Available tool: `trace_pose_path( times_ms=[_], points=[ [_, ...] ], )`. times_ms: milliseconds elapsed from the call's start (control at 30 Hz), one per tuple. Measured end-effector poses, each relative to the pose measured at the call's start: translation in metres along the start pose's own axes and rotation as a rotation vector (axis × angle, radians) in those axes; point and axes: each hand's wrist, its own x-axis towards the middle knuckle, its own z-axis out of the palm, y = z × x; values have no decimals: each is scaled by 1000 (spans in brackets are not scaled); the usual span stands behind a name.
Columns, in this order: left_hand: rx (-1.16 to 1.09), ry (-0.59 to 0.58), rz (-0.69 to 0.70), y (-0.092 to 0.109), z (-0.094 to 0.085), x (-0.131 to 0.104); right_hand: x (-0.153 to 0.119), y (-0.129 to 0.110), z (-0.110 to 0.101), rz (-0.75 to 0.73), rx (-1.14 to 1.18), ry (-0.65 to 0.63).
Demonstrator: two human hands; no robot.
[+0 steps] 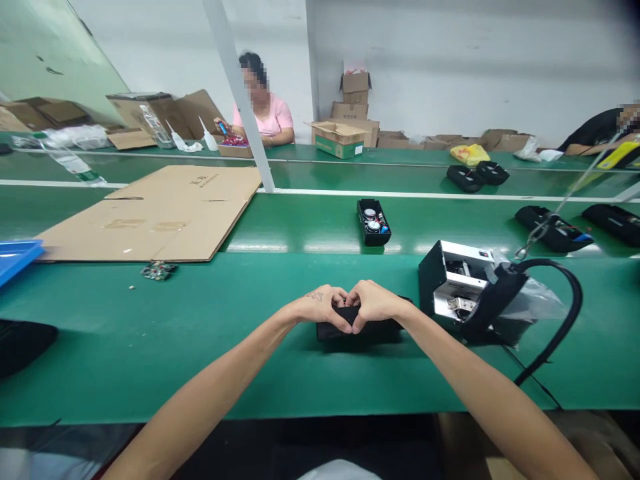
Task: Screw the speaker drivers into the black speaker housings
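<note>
A black case (370, 330) lies on the green table in front of me, partly covered by my hands. My left hand (324, 305) grips its left part with curled fingers, thumb pointing toward the middle. From the other side my right hand (374, 305) curls over the same case, and the two thumbs nearly meet. The fingertips rest around the case's top and back edge, where small details are hidden. To the right stands a black and silver machine (457, 287).
Flat cardboard (165, 213) and a small circuit board (159, 270) lie at the left. An open black speaker case (374, 222) sits beyond my hands. A black cable (575, 293) arches at the right. Two people sit across the tables. A blue tray (20, 257) is at the left edge.
</note>
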Motion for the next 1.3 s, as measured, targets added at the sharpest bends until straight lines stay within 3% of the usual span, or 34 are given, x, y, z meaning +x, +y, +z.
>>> trace_pose_path(
  times_ms=[167,500,933,1100,1167,1200,1300],
  points=[
    [-16,-5,23,1,3,-1,-4,-2,7,14,-55,58],
    [20,49,94,-2,22,-18,-44,-11,28,-39,-227,160],
    [70,46,68,-1,18,-14,-35,-6,40,-16,-285,234],
    [137,88,96,3,26,-23,-58,-13,44,-94,-304,231],
    [190,120,122,2,37,-31,-80,-9,47,-173,-242,380],
    [241,145,151,-1,44,-36,-93,-3,48,-208,-180,546],
    [456,263,338,-16,72,-50,-132,30,51,-244,13,1359]
  ],
)
